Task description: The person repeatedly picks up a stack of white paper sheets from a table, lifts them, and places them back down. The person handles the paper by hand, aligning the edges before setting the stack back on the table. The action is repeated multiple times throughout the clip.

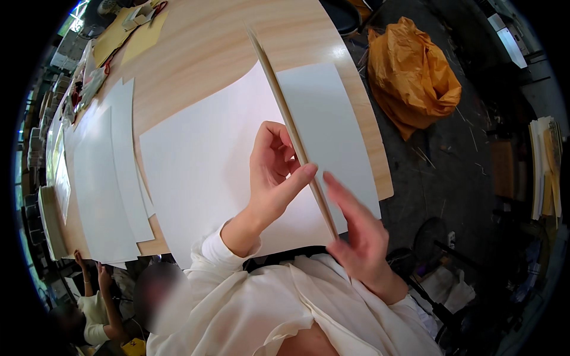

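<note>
A thin, pale board or tight stack of sheets (289, 121) stands on edge, tilted, seen almost edge-on. My left hand (267, 184) grips it from the left side, thumb on its near edge and fingers curled behind. My right hand (362, 234) is just right of its lower end, slightly blurred, fingers stretched and thumb apart. Whether the right thumb touches the lower corner, I cannot tell. Beneath both hands, large white sheets (202, 154) lie on the wood-grain table (208, 41). More white paper (314, 101) shows to the right of the held piece.
More white sheets (98, 178) lie at the table's left, with yellow-brown paper (142, 44) and red-handled scissors (159, 7) at the far left. An orange bag (412, 77) stands on the floor beyond the right table edge. Another person's arm (107, 296) shows at lower left.
</note>
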A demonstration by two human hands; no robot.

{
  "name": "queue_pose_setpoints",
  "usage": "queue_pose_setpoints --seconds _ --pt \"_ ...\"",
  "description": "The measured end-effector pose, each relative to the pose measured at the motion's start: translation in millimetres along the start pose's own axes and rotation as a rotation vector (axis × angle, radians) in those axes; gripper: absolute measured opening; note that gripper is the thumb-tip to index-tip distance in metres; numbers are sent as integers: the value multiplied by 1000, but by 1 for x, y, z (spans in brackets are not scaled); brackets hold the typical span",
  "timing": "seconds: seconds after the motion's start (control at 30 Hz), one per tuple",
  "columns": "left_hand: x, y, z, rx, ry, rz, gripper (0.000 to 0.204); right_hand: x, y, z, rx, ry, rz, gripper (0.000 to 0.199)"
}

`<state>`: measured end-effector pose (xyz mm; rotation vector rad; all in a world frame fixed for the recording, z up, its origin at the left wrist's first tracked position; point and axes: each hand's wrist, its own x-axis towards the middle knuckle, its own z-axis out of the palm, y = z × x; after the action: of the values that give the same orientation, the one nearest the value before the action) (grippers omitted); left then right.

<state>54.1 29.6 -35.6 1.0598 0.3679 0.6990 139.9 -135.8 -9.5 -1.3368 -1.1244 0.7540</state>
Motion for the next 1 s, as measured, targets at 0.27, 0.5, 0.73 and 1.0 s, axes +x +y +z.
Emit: queue_pose_setpoints --seconds 0.27,0.5,0.73,1.0 --pt "2 -2 5 -8 48 -32 42 16 19 9 547 170 227 61" --pt "-1 -6 0 14 24 43 49 11 16 13 636 194 229 65" --pt "-3 -5 0 -18 8 68 50 9 15 13 641 180 221 67" --pt "-4 -2 2 -25 -3 78 49 7 16 14 669 182 207 66"
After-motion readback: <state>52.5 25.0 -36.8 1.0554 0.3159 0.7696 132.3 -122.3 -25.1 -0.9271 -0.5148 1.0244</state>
